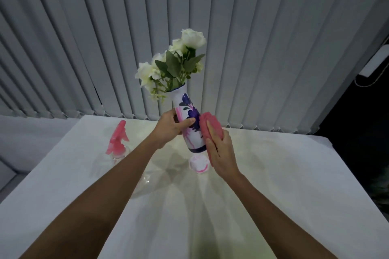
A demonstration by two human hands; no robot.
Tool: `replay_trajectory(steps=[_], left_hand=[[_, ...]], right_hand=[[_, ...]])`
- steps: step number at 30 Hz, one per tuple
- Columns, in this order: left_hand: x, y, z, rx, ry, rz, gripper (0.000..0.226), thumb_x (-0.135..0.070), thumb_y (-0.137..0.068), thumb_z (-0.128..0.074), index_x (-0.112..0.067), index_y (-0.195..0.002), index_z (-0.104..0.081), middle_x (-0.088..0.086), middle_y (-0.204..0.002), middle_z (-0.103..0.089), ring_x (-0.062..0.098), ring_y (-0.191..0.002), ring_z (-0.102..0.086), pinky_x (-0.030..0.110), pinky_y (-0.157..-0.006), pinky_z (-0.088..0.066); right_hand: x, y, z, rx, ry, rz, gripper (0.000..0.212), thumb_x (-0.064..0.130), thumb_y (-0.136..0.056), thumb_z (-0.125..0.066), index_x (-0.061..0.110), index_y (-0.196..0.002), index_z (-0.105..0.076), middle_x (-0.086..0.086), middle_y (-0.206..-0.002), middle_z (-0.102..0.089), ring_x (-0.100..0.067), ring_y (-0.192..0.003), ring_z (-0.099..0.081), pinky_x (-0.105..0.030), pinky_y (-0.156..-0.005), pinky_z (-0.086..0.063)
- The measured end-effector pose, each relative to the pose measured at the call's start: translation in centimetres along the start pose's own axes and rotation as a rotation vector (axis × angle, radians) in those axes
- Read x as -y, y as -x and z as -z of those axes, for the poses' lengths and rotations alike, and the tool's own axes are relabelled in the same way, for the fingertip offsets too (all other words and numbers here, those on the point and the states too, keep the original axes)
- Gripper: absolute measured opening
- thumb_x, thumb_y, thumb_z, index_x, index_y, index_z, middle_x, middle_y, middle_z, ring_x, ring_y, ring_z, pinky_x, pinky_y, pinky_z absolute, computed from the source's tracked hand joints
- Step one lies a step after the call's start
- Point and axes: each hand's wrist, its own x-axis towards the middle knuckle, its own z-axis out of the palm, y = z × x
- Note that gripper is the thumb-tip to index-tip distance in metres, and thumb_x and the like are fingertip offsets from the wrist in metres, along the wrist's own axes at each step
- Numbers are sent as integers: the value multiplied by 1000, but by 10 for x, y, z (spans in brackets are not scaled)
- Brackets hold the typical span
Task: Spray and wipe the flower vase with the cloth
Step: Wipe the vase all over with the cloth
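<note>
A white vase (190, 111) painted with blue and pink flowers is lifted off the table and tilted, its base toward me. White roses (179, 61) with green leaves stick out of its mouth. My left hand (172, 126) grips the vase around its middle from the left. My right hand (221, 151) holds a folded pink cloth (211, 127) and presses it against the vase's right side. A clear spray bottle (119, 143) with a pink trigger head stands on the table to the left, apart from both hands.
The white table (273, 185) reflects the vase's base just below it. Grey vertical blinds (252, 48) hang close behind the table's far edge. A dark opening lies at the right past the table's edge.
</note>
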Motion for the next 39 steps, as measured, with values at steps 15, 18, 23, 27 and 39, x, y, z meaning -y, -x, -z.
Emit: replay_trajectory(steps=[15,18,23,27,39], left_hand=[[-17,4,1,125,-49,-12,34,-19,-82,-73,-15,-113,-60,5,-105,-71,22,-96,-69,37,-80,-59],[-16,3,5,122,-61,9,38,-20,-81,-74,-13,-116,-61,7,-108,-71,24,-98,-68,40,-83,-58],[-20,6,0,192,-98,9,35,-20,-82,-73,-17,-114,-60,2,-104,-71,18,-94,-69,32,-77,-59],[-23,8,-6,202,-66,1,32,-17,-85,-70,-13,-115,-59,1,-100,-71,14,-89,-69,24,-68,-57],[-24,4,3,5,38,-16,28,-16,-85,-69,-15,-111,-59,2,-101,-69,19,-91,-68,28,-70,-59]], right_hand=[[17,-41,24,33,55,148,45,47,-99,-29,54,-143,-24,-5,-118,-45,-24,-105,-49,-41,-93,-48],[4,-17,22,64,65,159,46,47,-99,-29,53,-144,-24,-4,-120,-45,-22,-107,-49,-38,-94,-48],[25,-44,30,10,79,170,46,44,-99,-32,51,-144,-25,-10,-119,-47,-26,-104,-50,-41,-92,-48],[43,-73,34,-33,74,146,47,38,-99,-36,44,-145,-28,-4,-118,-46,-25,-105,-51,-38,-94,-48],[1,24,2,-65,159,37,46,60,-97,-9,60,-144,-8,-12,-108,-51,-25,-88,-49,-43,-78,-50]])
